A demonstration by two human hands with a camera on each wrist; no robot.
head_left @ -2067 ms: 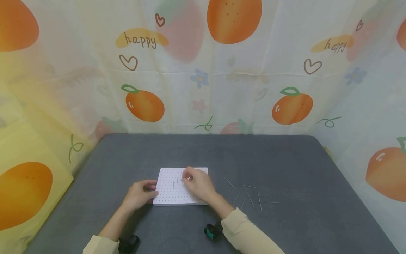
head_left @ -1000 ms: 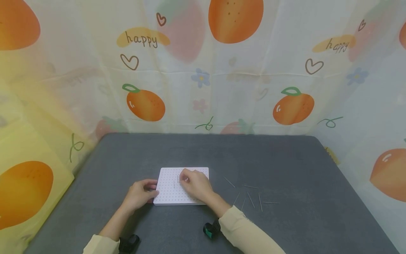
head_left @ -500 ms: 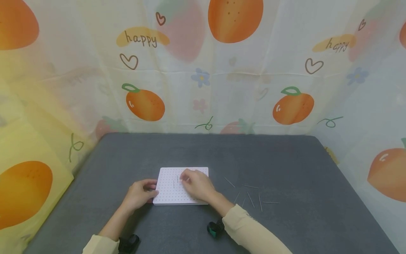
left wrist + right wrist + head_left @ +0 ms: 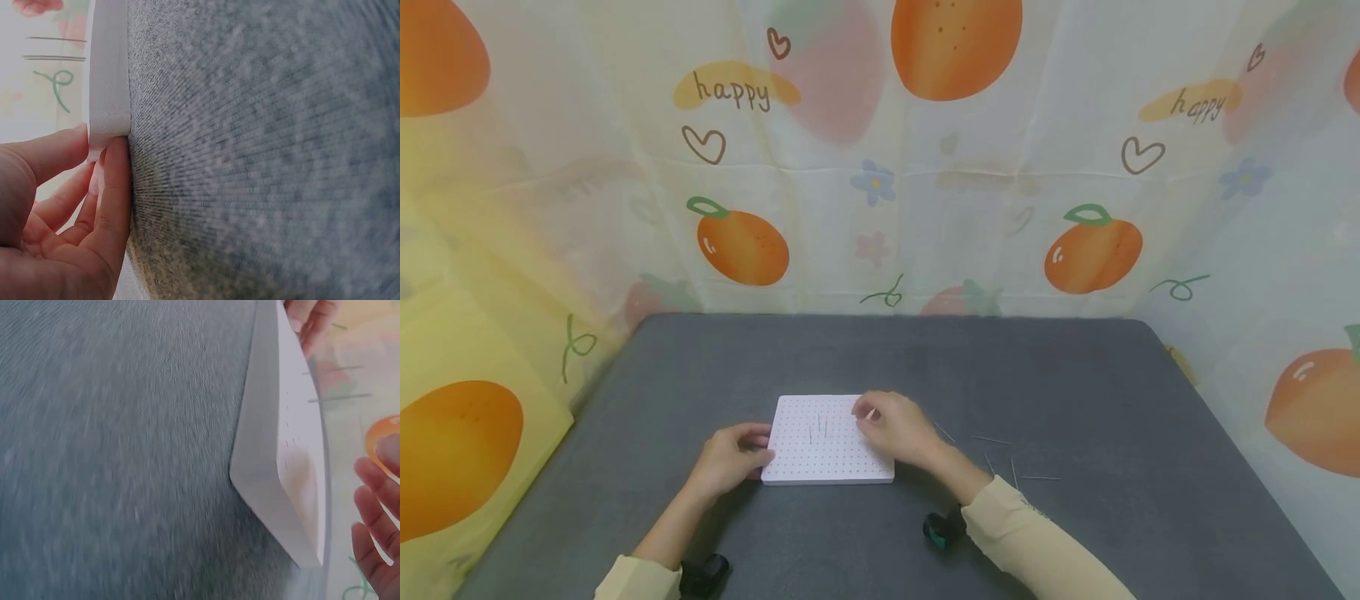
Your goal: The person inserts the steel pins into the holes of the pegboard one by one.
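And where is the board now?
In the head view, the board lies left of centre on the table; the left hand grips its left edge, the right hand is above its right side.

Curtained-off tabletop filming booth; whether inside a home, lab or office, cannot tell.
Dark grey tabletop (image 4: 1037, 375), rounded far corners, closed in behind and along both sides by a creased, pale fruit-print backdrop sheet (image 4: 955, 221): oranges (image 4: 743, 247), strawberries (image 4: 827, 75), hearts (image 4: 703, 146), flowers (image 4: 872, 183), "happy" lettering (image 4: 732, 92); yellower at left. Black wrist-worn cameras (image 4: 705, 575) by the sleeve cuffs (image 4: 640, 579) suggest a staged recording setup.
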